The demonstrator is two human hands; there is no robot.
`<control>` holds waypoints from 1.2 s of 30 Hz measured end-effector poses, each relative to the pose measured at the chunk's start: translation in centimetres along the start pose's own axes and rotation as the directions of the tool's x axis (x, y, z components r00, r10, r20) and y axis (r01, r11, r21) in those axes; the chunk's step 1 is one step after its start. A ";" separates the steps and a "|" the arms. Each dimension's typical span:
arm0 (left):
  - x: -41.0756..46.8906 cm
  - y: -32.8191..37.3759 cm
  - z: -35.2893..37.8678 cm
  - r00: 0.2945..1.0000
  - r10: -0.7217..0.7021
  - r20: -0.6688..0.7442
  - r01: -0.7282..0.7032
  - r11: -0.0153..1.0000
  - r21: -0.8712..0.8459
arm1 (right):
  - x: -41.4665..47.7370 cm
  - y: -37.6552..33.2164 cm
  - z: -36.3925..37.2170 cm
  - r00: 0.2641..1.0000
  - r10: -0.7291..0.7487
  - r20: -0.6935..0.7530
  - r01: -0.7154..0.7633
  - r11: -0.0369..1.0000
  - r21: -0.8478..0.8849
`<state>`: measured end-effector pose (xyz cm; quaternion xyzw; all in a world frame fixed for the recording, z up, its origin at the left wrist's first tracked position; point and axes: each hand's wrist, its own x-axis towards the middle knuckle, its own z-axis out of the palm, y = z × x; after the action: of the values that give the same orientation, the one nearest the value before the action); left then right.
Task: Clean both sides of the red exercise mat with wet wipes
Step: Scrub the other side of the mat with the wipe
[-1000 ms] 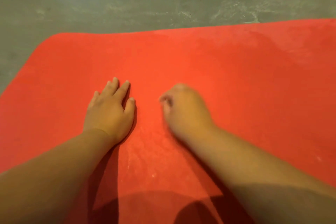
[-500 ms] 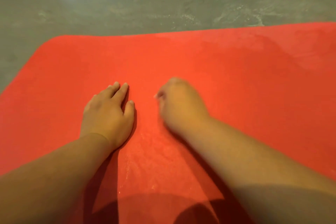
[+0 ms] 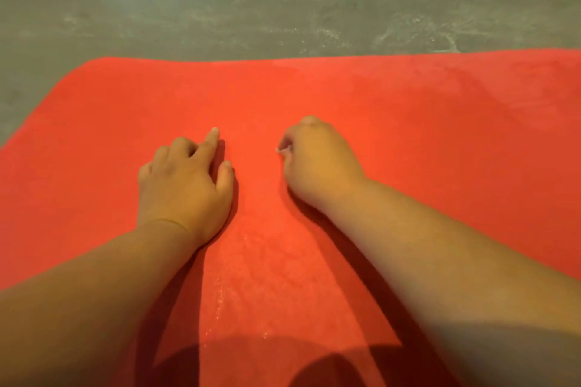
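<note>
The red exercise mat (image 3: 408, 141) lies flat on the floor and fills most of the view. My left hand (image 3: 184, 181) rests palm down on the mat, index finger stretched forward, the other fingers bent at the knuckles. My right hand (image 3: 317, 160) is curled into a fist pressed onto the mat; a small pale bit of wet wipe (image 3: 280, 149) shows at its thumb side, the rest hidden under the fist. A faint wet streak (image 3: 239, 261) glistens on the mat between my forearms.
A grey concrete floor (image 3: 283, 3) with pale scuff marks runs beyond the mat's far edge and past its rounded far left corner (image 3: 91, 66). My shadow falls across the near part of the mat.
My right fist has slid a little forward along the mat. My left hand's outer fingers have bent up, leaving the index finger extended. The view has tilted slightly.
</note>
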<state>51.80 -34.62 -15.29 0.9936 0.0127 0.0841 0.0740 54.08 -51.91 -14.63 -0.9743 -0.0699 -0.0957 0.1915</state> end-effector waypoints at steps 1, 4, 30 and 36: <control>0.0 -0.1 0.1 1.000 0.008 -0.011 -0.008 1.000 -0.005 | -1.1 -1.7 0.3 0.989 -0.136 0.062 0.134 0.991 0.029; 0.1 -0.2 0.1 1.000 0.028 -0.015 -0.029 0.997 -0.069 | -1.3 -1.6 -0.6 0.925 -0.348 0.154 0.343 0.938 0.055; 8.6 1.0 1.7 0.991 -0.075 -0.111 0.073 0.997 -0.020 | 4.1 -0.1 -0.6 0.956 -0.253 0.146 0.256 0.967 -0.003; 9.4 0.2 2.5 0.990 0.117 0.077 -0.112 0.991 -0.071 | 10.5 10.4 -3.3 0.975 0.216 -0.051 -0.222 0.951 -0.215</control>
<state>61.48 -34.84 -16.12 0.9923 -0.0502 0.0482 0.1023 65.55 -61.71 -13.18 -0.9898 0.0522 -0.0943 0.0930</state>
